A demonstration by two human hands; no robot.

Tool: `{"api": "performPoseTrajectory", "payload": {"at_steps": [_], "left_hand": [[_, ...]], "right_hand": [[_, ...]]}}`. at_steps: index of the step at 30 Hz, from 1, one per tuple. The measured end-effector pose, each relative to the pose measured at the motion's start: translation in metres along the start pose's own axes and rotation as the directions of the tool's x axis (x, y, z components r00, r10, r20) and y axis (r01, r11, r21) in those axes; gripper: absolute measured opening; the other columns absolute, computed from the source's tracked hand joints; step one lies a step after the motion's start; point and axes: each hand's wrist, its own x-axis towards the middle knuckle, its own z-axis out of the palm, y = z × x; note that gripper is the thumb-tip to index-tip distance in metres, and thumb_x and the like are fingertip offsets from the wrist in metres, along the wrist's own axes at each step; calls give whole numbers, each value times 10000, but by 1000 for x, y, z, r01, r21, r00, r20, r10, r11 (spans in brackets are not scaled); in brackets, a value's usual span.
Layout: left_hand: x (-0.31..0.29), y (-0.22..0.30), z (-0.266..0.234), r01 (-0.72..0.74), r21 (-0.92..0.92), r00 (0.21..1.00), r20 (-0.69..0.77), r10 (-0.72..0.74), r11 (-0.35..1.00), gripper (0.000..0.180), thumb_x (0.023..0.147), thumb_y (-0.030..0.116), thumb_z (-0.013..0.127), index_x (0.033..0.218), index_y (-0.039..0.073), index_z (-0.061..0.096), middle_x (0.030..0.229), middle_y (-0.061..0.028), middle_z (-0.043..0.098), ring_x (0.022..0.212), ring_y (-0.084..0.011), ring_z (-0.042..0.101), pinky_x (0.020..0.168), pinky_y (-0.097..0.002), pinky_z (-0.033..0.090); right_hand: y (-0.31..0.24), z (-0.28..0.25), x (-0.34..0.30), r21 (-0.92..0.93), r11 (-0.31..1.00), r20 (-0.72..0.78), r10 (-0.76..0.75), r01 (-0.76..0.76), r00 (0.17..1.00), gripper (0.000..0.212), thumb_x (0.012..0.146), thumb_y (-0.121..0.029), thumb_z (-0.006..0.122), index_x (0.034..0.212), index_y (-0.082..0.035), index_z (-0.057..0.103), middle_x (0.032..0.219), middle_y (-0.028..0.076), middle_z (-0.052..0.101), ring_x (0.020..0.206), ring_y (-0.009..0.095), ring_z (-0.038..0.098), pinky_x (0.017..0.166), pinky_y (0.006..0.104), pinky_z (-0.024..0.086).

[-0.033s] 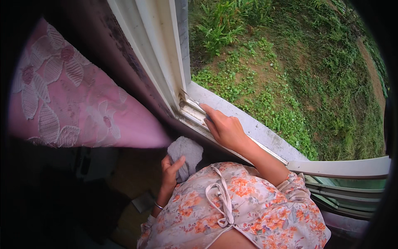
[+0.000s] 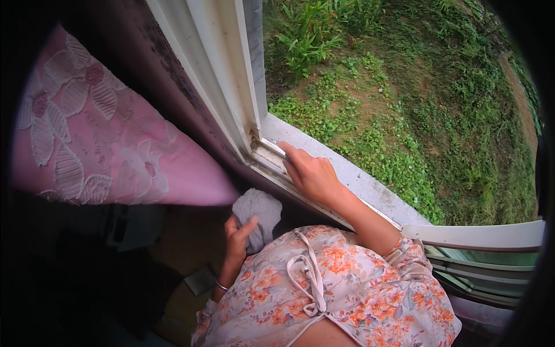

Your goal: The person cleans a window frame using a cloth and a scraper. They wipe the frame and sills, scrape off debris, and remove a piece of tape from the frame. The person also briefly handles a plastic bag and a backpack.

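My left hand (image 2: 235,238) grips a bunched grey cloth (image 2: 258,209) just below the window sill, thumb pressed across it. My right hand (image 2: 315,176) reaches over the sill to the corner of the white window track (image 2: 267,155). Its index finger stretches along the track while the other fingers curl under. A thin, greyish sliver shows by that fingertip in the earlier picture; what the curled fingers hold is mostly hidden now. Brown dirt (image 2: 254,136) lies in the track's corner.
The white window frame (image 2: 222,69) rises at the left beside a pink flowered curtain (image 2: 63,127). Outside are a pale ledge (image 2: 364,188) and a green planted slope (image 2: 376,115). A white rail (image 2: 480,236) and glass panes stand at the right. A grey flat object (image 2: 200,280) lies below.
My right hand has shifted slightly up and left along the track, and the thin sliver by its index finger shows less. My left hand and the cloth have barely moved.
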Motion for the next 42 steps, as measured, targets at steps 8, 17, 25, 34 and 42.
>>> {"api": "performPoseTrajectory", "payload": {"at_steps": [8, 17, 25, 34, 42], "left_hand": [[3, -11, -5, 16, -49, 995, -99, -21, 999, 337, 892, 113, 703, 1189, -36, 644, 1091, -85, 700, 963, -157, 654, 888, -324, 512], [5, -10, -5, 18, -66, 993, -119, -26, 998, 338, 892, 117, 706, 1188, -35, 642, 1094, -93, 702, 967, -167, 661, 884, -324, 516], [6, -18, -11, 17, -79, 993, -115, -26, 997, 335, 887, 115, 721, 1177, -35, 647, 1086, -92, 705, 954, -163, 662, 881, -319, 517], [11, -18, -9, 35, -76, 997, -68, -40, 997, 315, 896, 94, 716, 1178, -31, 653, 1084, -92, 710, 953, -156, 662, 879, -314, 519], [9, -26, -11, 57, -63, 996, -60, -60, 996, 333, 891, 91, 726, 1196, -20, 653, 1090, -86, 711, 960, -156, 661, 881, -315, 519]], "right_hand": [[8, 5, 14, -167, 986, 216, 58, -21, 975, 224, 970, -211, 556, 1149, -86, 504, 838, 196, 692, 679, 437, 648, 588, 531, 494], [4, 6, 13, -264, 963, 244, 115, -48, 963, 218, 969, -234, 568, 1110, -85, 495, 819, 196, 694, 667, 424, 661, 568, 536, 492], [6, -25, -4, -25, 999, 267, -18, 26, 964, 541, 893, -204, 663, 1401, -190, 478, 955, 150, 702, 791, 379, 684, 660, 473, 540], [-23, -79, 29, -401, 879, 383, -95, 258, 919, 387, 866, -268, 695, 1250, -249, 652, 824, 69, 666, 711, 300, 690, 578, 443, 520], [-97, -112, 98, -641, 432, 596, -241, 635, 766, 30, 820, -162, 683, 820, -138, 701, 614, 53, 632, 638, 225, 696, 544, 358, 480]]}}
